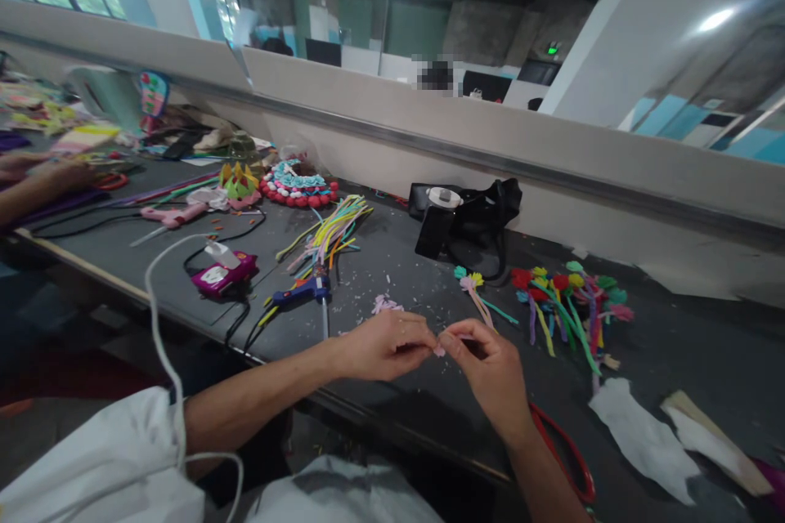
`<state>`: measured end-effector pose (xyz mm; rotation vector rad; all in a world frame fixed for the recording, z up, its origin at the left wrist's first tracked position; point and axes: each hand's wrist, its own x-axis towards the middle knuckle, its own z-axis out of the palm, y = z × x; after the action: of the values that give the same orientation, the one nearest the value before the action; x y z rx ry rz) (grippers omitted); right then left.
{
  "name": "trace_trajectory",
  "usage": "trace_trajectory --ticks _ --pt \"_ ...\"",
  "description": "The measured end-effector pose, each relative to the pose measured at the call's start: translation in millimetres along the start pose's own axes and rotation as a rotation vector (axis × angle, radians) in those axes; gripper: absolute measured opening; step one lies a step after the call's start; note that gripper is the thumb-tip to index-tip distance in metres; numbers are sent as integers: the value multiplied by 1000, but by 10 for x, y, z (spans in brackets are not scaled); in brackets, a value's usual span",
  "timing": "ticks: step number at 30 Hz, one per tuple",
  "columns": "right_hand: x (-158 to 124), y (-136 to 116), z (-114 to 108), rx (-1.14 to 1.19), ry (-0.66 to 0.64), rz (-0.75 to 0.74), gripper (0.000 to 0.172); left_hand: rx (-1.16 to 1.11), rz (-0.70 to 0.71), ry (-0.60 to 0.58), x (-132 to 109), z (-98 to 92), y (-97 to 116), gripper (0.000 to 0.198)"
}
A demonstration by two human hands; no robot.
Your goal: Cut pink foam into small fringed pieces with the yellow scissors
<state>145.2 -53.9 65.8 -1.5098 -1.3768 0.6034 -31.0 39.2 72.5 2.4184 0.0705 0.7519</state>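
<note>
Above the dark table (pixel 380 261), my left hand (pixel 389 345) and my right hand (pixel 491 368) meet fingertip to fingertip. Both pinch a small pink piece (pixel 439 350), mostly covered by the fingers. Behind my left hand lies a little pile of pale pink pieces (pixel 388 305), with tiny scraps scattered round it. Just beyond my right hand rests a small bunch of fuzzy-stemmed flowers (pixel 471 281). The red handle (pixel 567 449) of a tool shows beside my right forearm.
Colourful fuzzy flowers (pixel 573 294) lie at right, near white paper (pixel 643 437). A blue glue gun (pixel 303 290), fuzzy stems (pixel 334 229), a purple box (pixel 224 274) and a white cable (pixel 156 319) are left. Black bag (pixel 484 221) behind. Another person's hand (pixel 65 178) is far left.
</note>
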Motion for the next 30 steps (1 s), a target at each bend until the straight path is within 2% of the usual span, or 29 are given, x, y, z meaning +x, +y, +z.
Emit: trace_trajectory --ticks 3,10,13,19,23,26,30 --pt "-10 33 54 142 17 85 20 -22 26 32 -9 7 1 19" --pt "-86 135 275 336 3 219 32 104 -22 290 -20 144 18 14" --pt "-132 135 314 360 2 247 34 141 -64 368 -30 205 30 13" --pt "-222 100 315 293 -11 237 34 144 -146 448 -26 270 31 12" --pt "-236 57 312 169 28 167 29 198 -163 408 -11 293 -17 13" --pt "-229 16 284 79 42 110 24 267 -163 315 -8 292 -53 14" --pt "-202 -29 162 -173 -12 -67 19 388 -133 153 -6 239 -66 13"
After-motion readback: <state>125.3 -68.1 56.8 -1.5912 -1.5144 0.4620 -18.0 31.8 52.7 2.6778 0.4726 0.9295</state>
